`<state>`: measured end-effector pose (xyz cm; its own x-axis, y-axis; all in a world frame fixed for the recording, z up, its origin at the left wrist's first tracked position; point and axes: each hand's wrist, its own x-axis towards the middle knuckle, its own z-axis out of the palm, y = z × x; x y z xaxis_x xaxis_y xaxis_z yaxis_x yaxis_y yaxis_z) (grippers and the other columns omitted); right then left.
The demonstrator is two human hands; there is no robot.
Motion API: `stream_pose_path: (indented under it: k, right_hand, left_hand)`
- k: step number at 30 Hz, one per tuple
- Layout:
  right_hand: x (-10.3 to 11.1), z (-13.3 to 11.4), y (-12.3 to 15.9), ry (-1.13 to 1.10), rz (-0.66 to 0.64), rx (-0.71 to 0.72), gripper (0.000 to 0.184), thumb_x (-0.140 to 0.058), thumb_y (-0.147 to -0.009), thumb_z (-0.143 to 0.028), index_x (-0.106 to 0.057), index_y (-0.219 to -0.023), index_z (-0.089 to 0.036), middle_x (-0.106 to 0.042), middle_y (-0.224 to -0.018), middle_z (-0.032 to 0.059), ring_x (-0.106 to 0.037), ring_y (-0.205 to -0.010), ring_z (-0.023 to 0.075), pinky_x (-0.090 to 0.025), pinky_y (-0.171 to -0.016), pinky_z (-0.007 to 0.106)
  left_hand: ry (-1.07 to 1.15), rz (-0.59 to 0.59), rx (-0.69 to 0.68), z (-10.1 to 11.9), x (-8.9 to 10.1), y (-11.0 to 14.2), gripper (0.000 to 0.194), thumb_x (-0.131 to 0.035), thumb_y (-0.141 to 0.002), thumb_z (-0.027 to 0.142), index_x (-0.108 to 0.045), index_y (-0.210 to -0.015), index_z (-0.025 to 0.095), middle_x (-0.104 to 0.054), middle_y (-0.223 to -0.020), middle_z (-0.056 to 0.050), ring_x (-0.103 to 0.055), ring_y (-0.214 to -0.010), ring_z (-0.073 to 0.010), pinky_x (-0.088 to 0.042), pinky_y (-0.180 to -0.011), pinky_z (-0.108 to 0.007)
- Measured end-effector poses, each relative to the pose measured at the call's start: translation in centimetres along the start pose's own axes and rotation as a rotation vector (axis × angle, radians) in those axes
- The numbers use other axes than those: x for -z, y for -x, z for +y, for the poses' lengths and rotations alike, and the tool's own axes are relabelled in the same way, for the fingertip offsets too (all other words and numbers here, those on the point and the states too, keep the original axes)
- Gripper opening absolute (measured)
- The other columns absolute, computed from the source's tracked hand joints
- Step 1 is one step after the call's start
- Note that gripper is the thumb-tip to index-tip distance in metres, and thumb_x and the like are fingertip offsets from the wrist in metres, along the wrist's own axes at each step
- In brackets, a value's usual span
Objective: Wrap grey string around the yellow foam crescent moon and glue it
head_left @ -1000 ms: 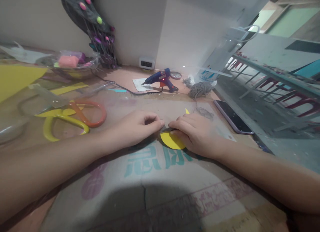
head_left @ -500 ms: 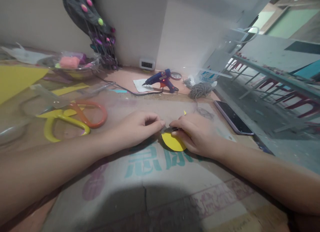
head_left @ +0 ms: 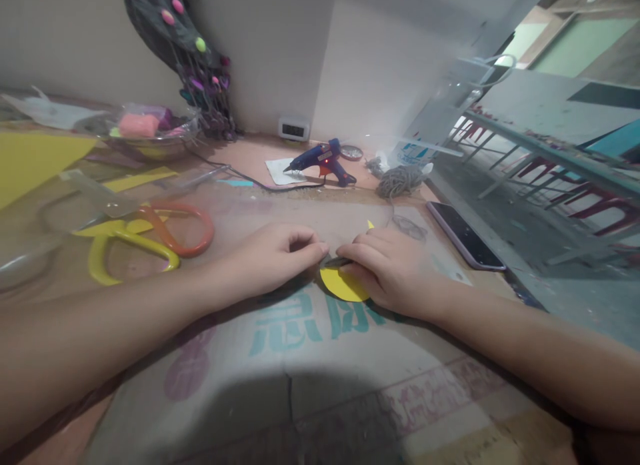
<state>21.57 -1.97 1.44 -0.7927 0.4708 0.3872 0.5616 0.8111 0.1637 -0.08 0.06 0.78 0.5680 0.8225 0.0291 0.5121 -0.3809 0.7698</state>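
Note:
In the head view, my right hand is closed over a rounded yellow paper piece, thumb and forefinger pressed at its upper edge. Grey yarn lies along that edge, between the fingertips of both hands. My left hand pinches with thumb and forefinger at the yarn's left end, just beside the paper. A small yellow point sticks out behind my right hand. Its link to the rounded piece is hidden. From the grey yarn ball a loose strand trails down behind my right hand.
A cardboard sheet covers the table. Scissors with orange and yellow handles lie left. A blue glue gun with a lit red light stands behind on white paper. A phone lies right, and a bowl stands back left.
The yellow paper and my right fingers have shifted very slightly left. My left hand keeps nearly the same place and pinch.

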Motion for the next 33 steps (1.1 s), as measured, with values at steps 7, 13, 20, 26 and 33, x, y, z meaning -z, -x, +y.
stream_pose_path:
  k: [7,13,20,26,33]
  right_hand:
    - [-0.03,0.21,0.48,0.129,0.020,0.061,0.021,-0.043,-0.094,-0.018,-0.064,-0.095,-0.013,-0.061,-0.071,0.0033,-0.048,-0.066,0.0161,-0.031,-0.060,0.030]
    - [-0.18,0.15,0.46,0.107,0.041,0.063,0.021,-0.043,-0.094,-0.017,-0.064,-0.093,-0.014,-0.061,-0.069,0.0030,-0.050,-0.065,0.0149,-0.032,-0.059,0.028]
    - [-0.11,-0.19,0.25,-0.038,0.060,-0.061,0.021,-0.044,-0.094,-0.023,-0.062,-0.097,-0.012,-0.062,-0.074,0.0058,-0.051,-0.065,0.0157,-0.034,-0.060,0.027]
    - [0.02,-0.09,0.29,-0.067,0.053,-0.076,0.021,-0.044,-0.094,-0.025,-0.061,-0.098,-0.013,-0.061,-0.073,0.0047,-0.050,-0.065,0.0159,-0.033,-0.060,0.027]
    - [-0.03,-0.10,0.25,-0.074,0.022,-0.055,0.022,-0.043,-0.094,-0.023,-0.061,-0.098,-0.012,-0.062,-0.074,0.0054,-0.051,-0.066,0.0164,-0.033,-0.060,0.028]
  left_hand:
    - [-0.009,-0.011,0.006,0.12,0.00,0.00,0.036,-0.042,-0.088,0.043,-0.059,-0.070,0.018,-0.060,-0.068,0.001,-0.054,-0.068,-0.0154,-0.037,-0.059,-0.025]
    - [-0.014,-0.028,-0.014,-0.03,0.02,-0.09,0.036,-0.041,-0.089,0.044,-0.060,-0.071,0.018,-0.060,-0.069,0.001,-0.054,-0.068,-0.0152,-0.037,-0.061,-0.025]
    - [0.014,-0.001,-0.013,0.22,0.07,0.11,0.035,-0.041,-0.089,0.042,-0.059,-0.070,0.018,-0.061,-0.069,0.000,-0.055,-0.068,-0.0156,-0.038,-0.060,-0.025]
    - [0.021,-0.004,-0.015,0.00,0.01,0.12,0.037,-0.041,-0.090,0.044,-0.059,-0.071,0.018,-0.060,-0.069,0.001,-0.056,-0.068,-0.0154,-0.038,-0.060,-0.025]
    - [0.005,-0.006,-0.017,0.12,0.01,0.13,0.036,-0.041,-0.090,0.043,-0.061,-0.073,0.018,-0.062,-0.071,0.000,-0.056,-0.069,-0.0157,-0.037,-0.060,-0.025]
